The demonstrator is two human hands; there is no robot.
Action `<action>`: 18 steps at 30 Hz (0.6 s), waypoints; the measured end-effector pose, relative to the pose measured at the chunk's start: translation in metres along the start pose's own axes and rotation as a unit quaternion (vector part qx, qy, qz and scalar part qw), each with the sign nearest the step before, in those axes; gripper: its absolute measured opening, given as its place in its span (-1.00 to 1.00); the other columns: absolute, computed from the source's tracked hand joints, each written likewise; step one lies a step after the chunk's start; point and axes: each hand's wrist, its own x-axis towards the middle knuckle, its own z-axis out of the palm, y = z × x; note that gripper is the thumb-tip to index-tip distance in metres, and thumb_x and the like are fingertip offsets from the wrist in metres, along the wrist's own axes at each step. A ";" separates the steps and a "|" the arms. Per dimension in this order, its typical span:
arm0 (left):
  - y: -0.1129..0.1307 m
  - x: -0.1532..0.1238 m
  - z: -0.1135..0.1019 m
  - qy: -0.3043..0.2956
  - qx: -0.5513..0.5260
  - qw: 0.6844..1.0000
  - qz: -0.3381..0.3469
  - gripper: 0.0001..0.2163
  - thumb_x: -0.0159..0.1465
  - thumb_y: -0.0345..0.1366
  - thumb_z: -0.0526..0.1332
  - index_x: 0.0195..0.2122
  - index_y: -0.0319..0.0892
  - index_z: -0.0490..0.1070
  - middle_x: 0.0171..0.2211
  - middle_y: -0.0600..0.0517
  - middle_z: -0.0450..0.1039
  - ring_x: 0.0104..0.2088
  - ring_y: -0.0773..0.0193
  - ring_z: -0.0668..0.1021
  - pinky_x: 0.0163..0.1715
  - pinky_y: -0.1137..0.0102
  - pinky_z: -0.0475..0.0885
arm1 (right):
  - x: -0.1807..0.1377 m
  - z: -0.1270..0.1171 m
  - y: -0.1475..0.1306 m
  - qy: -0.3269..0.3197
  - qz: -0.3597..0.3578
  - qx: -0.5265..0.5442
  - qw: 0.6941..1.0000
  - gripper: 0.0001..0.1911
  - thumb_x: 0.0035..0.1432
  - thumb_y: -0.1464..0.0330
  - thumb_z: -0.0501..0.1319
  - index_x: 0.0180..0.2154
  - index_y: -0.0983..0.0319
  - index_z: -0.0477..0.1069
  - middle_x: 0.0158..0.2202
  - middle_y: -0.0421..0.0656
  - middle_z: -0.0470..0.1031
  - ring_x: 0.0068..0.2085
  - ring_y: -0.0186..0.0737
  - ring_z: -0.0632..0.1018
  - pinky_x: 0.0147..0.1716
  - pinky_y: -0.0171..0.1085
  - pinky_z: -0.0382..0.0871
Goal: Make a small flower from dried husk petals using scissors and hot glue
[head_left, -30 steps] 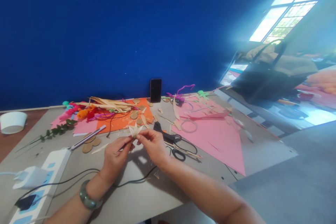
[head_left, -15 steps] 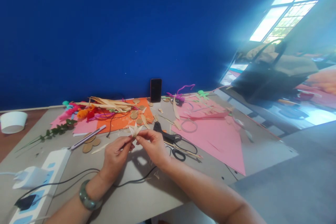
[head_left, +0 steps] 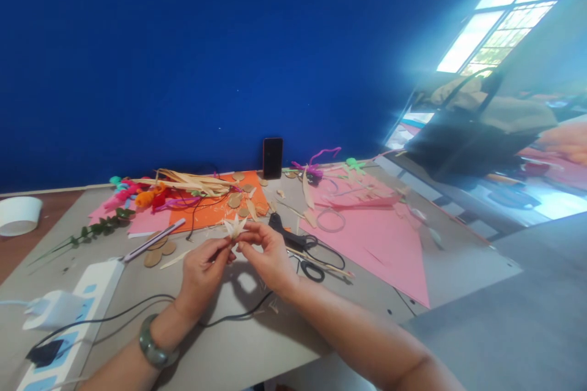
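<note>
A small pale flower with pointed petals, seemingly of dried husk, stands upright between my fingertips. My left hand pinches its base from the left, fingers closed. On the other side, the thumb and fingers of my right hand close on the same base; the fingertips cover the lower end. Just right of my right hand lie a black glue gun and black-handled scissors. A narrow husk strip rests on the table left of my hands.
A white power strip with plugs stands at the left; a black cable runs under my wrists. Behind are orange paper, dried husk strips, wooden discs, a pen-like cutter and an upright phone. Pink paper lies right.
The fingers of my right hand have shifted slightly around the flower's base. Both hands stay in nearly the same place, still holding it.
</note>
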 end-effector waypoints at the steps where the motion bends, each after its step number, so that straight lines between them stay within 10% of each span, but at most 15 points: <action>1: 0.000 0.000 0.000 0.001 0.000 1.000 -0.003 -0.87 0.20 -0.34 0.22 -0.26 -0.17 0.54 -0.43 0.02 0.55 -0.50 0.30 0.58 -0.46 0.44 0.52 | 0.000 0.000 0.000 -0.001 -0.001 -0.002 1.000 -0.67 -0.02 0.45 0.25 -0.14 0.26 0.35 -0.39 -0.17 0.60 -0.32 -0.22 0.61 -0.10 -0.15 0.43; 18: 0.003 0.000 0.001 0.009 -0.007 1.000 -0.013 -0.90 0.18 -0.33 0.23 -0.32 -0.18 0.52 -0.46 0.03 0.54 -0.52 0.30 0.57 -0.48 0.45 0.50 | -0.005 0.003 -0.004 -0.005 -0.027 -0.004 1.000 -0.37 -0.01 0.49 0.21 0.10 0.20 0.06 -0.37 -0.22 0.56 -0.32 -0.25 0.59 -0.16 -0.17 0.47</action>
